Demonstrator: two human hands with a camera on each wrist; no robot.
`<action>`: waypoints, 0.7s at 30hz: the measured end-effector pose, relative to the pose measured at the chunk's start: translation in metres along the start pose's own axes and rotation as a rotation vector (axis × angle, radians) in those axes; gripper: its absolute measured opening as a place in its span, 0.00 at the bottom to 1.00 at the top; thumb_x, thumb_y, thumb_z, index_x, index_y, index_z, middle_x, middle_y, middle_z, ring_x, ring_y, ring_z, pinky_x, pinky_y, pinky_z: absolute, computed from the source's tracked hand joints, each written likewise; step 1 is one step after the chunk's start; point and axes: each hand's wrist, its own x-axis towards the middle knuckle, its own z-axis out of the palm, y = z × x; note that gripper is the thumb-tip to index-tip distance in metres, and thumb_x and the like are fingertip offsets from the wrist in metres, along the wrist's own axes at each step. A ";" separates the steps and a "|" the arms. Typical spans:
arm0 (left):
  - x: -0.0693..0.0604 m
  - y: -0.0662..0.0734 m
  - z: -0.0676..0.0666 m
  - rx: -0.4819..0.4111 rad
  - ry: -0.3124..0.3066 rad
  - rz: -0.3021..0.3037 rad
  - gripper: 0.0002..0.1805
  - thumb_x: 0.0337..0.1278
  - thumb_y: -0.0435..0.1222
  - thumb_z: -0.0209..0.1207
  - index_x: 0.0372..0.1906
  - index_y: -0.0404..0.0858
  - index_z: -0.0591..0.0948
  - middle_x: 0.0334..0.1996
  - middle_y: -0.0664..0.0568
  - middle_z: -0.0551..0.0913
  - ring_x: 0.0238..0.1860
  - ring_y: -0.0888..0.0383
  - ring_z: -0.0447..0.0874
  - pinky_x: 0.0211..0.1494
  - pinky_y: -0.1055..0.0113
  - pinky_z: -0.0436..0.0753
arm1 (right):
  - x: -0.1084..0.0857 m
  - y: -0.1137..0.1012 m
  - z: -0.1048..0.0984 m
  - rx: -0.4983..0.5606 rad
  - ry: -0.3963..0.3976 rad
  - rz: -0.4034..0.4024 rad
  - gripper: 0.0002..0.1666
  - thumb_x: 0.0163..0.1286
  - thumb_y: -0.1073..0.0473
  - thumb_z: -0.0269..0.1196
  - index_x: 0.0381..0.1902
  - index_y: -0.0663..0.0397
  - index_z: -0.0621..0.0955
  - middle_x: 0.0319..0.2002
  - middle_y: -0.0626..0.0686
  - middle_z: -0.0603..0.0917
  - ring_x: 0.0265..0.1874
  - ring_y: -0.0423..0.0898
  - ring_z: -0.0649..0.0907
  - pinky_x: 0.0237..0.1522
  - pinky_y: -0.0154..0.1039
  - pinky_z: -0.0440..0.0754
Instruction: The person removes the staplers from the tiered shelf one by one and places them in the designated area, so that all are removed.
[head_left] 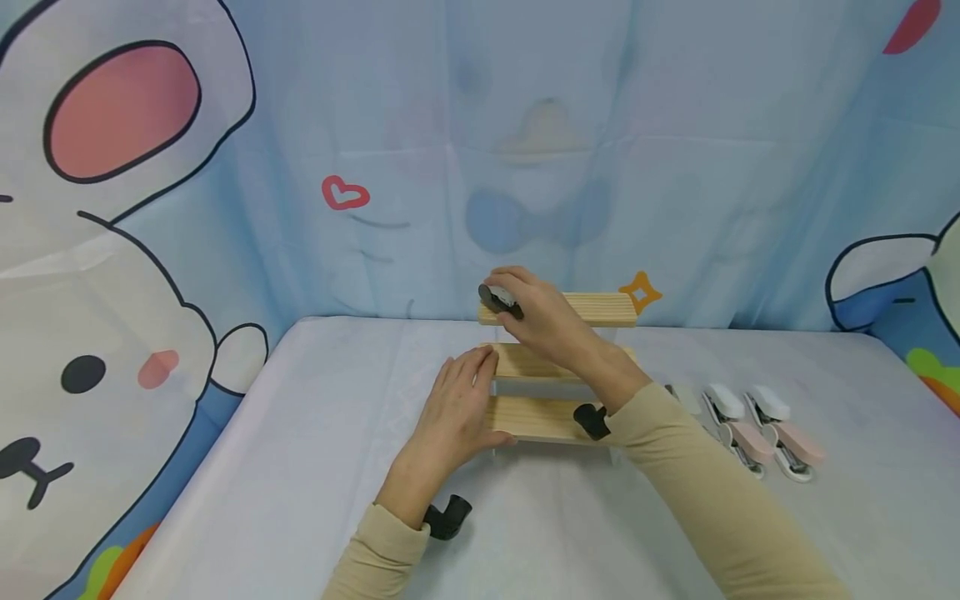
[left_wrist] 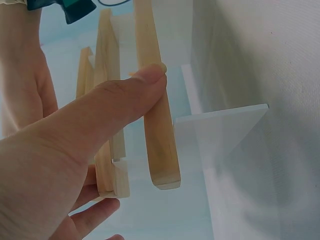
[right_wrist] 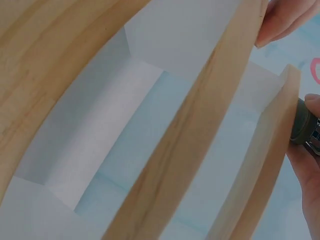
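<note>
A tiered wooden rack (head_left: 540, 417) with three pale slats and white side supports stands on the table. My left hand (head_left: 459, 408) grips its left end. The thumb (left_wrist: 150, 75) lies on the front slat (left_wrist: 165, 150), and the other fingers reach the middle slat (left_wrist: 106, 175). Over the left part of the top slat (head_left: 600, 310), my right hand (head_left: 540, 312) holds a small dark stapler (head_left: 501, 300). In the right wrist view the stapler (right_wrist: 305, 125) is dark green with metal parts, close against the top slat's edge. Whether it rests on the slat I cannot tell.
Two white and pink staplers (head_left: 738, 429) (head_left: 786, 433) lie side by side right of the rack. Another pale one (head_left: 685, 398) is partly hidden by my right sleeve. Behind the white-covered table (head_left: 337, 375) hangs a blue cartoon-printed curtain (head_left: 375, 100).
</note>
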 end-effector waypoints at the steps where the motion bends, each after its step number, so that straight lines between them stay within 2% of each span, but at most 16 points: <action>1: 0.000 0.000 0.000 -0.003 -0.005 -0.004 0.61 0.34 0.59 0.77 0.73 0.34 0.63 0.73 0.46 0.63 0.73 0.49 0.63 0.77 0.50 0.64 | -0.001 0.000 -0.001 -0.002 0.004 -0.004 0.28 0.66 0.71 0.64 0.64 0.66 0.73 0.66 0.65 0.73 0.62 0.61 0.77 0.59 0.55 0.80; 11: 0.000 0.001 0.000 -0.014 0.001 0.000 0.61 0.34 0.58 0.77 0.73 0.34 0.63 0.73 0.46 0.63 0.73 0.49 0.63 0.77 0.50 0.64 | -0.014 0.001 -0.014 -0.001 0.039 0.023 0.29 0.66 0.69 0.65 0.65 0.64 0.74 0.66 0.62 0.73 0.59 0.60 0.80 0.55 0.52 0.83; 21: 0.000 0.001 -0.001 -0.034 -0.004 -0.009 0.60 0.33 0.57 0.77 0.73 0.34 0.63 0.73 0.46 0.63 0.74 0.49 0.62 0.78 0.50 0.63 | -0.031 0.003 -0.026 -0.025 0.089 0.020 0.30 0.65 0.69 0.66 0.64 0.65 0.74 0.66 0.63 0.73 0.56 0.60 0.82 0.45 0.48 0.88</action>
